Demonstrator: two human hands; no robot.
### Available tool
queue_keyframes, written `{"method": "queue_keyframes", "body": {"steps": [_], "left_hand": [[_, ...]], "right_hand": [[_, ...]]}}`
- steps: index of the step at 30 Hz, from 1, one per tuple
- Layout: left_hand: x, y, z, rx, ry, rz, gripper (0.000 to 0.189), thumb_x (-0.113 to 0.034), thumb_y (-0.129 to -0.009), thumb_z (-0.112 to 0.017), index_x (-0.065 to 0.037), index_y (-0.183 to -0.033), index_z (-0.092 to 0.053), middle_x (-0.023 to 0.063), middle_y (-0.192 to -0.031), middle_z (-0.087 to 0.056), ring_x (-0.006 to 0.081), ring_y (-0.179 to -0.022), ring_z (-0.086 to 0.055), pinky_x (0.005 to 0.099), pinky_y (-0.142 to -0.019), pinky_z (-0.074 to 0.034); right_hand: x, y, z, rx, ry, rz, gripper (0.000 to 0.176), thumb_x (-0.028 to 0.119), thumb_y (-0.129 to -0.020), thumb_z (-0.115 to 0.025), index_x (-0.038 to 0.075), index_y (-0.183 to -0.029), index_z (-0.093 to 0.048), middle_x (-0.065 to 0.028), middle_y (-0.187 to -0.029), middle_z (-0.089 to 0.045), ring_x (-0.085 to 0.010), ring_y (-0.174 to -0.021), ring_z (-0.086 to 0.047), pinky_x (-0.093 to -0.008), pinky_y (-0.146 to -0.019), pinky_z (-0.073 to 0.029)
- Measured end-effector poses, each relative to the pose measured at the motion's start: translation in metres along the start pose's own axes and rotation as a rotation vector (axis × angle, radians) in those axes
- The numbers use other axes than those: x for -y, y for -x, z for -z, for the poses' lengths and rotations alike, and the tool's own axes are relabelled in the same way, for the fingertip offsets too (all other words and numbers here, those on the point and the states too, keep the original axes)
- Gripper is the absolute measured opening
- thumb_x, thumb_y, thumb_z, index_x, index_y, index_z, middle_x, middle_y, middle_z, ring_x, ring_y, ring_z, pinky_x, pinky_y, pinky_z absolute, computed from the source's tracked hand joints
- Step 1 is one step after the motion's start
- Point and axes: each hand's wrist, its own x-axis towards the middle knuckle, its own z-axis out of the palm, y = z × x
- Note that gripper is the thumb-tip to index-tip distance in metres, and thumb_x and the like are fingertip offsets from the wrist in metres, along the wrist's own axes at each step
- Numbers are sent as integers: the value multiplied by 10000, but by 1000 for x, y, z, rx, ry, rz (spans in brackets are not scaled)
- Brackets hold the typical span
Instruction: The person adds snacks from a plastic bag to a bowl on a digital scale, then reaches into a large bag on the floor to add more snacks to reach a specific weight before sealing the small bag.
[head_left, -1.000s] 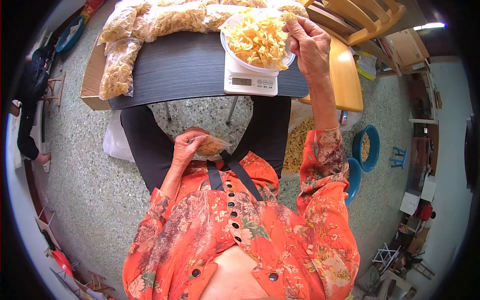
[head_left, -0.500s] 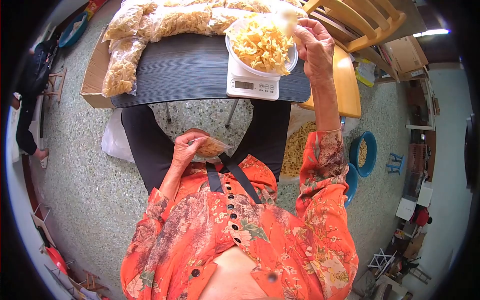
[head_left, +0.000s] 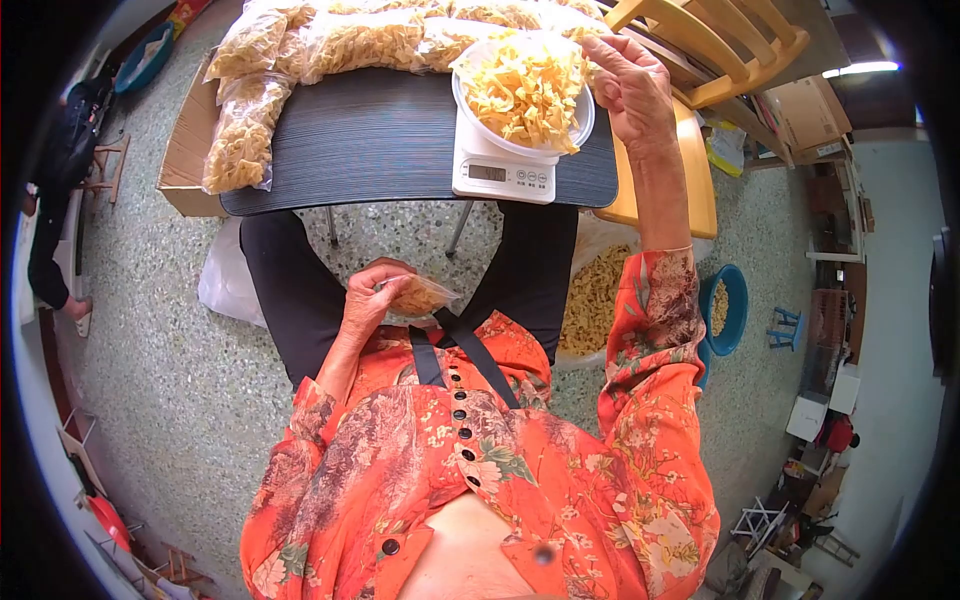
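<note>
Pieces (head_left: 525, 90): pale yellow, curled and ribbon-like, heaped above the rim of a round white bowl.
Bowl (head_left: 520, 146): set on the scale, towards the right end of the tabletop.
Scale (head_left: 508, 183): white, its front at the near edge of the tabletop; the small display (head_left: 487, 172) shows digits too faint to read surely.
Right hand (head_left: 632, 88): raised beside the bowl's right rim, thumb and forefinger reaching to the heap, the other fingers curled in; whether the tips pinch a piece, I cannot tell.
Left hand (head_left: 374, 292): low over the lap, closed on the edge of a pouch between thumb and fingers.
Pouch (head_left: 424, 297): small, clear plastic, some yellowish contents showing through.
Tabletop (head_left: 370, 140): dark, finely streaked, with a rounded near edge.
Bags (head_left: 365, 45): clear, plump with similar pieces, in a row along the far side, one (head_left: 240, 135) lying down the left side.
Box (head_left: 188, 165): brown, beside the tabletop's left end.
Chair (head_left: 745, 60): pale wood, beyond the right hand.
Sack (head_left: 597, 300): on the floor by the right leg, full of yellowish bits.
Basin (head_left: 735, 310): blue, right of the sack, partly filled.
Person (head_left: 75, 135): dark clothes, far left.
</note>
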Motion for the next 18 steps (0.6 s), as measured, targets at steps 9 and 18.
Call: {"method": "queue_keyframes", "body": {"steps": [9,18], "left_hand": [[1,-1,-1,-9,11,-52,103,-47,-892,-680,12,-953,-739,47,-910,-726,108,-865,-654,256,-803,-512],[0,0,0,-1,18,1,104,-50,-889,-681,5,-952,-743,42,-902,-731,104,-854,-657,255,-798,-516]], "right_hand": [[-2,-1,5,34,292,42,212,102,-848,-803,-10,-1003,-711,-8,-765,-666,-4,-489,-455,-146,-418,-336],[-4,-5,12,99,-20,-35,262,156,-910,-741,9,-1091,-621,-95,-895,-720,-40,-518,-554,-125,-406,-386]]}}
